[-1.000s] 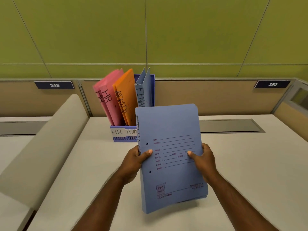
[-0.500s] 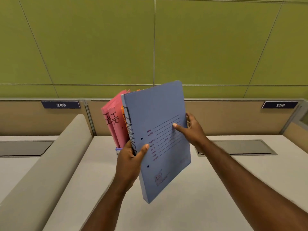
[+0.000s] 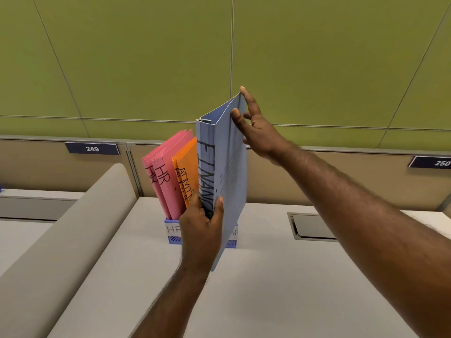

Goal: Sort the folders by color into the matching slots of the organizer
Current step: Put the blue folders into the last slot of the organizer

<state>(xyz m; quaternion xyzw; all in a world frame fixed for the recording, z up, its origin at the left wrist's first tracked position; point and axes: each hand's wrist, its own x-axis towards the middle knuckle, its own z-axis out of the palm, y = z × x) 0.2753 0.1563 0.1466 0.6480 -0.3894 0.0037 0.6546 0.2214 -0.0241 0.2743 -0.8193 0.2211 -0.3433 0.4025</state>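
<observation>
A blue folder (image 3: 229, 167) marked FINANCE on its spine stands upright, spine toward me, over the right end of the blue organizer (image 3: 173, 234). My left hand (image 3: 201, 225) grips the folder's lower spine, thumb on its right face. At the folder's top far corner my right hand (image 3: 256, 128) holds it between thumb and straight fingers. Pink folders (image 3: 162, 176) marked HR stand in the organizer's left slot, and orange folders (image 3: 186, 172) marked ADMIN stand in the middle one. The right slot is hidden behind the blue folder.
The organizer stands on a pale desk (image 3: 268, 289) against a tan partition with number plates 249 (image 3: 92, 148) and 250 (image 3: 440, 162). A grey padded divider (image 3: 63, 240) runs along the desk's left side. A cable hatch (image 3: 310, 226) is set into the desk at right.
The blue folder has been turned from face-on to spine-on and carried up and forward to the organizer. My right hand slid from the cover's middle to its top corner.
</observation>
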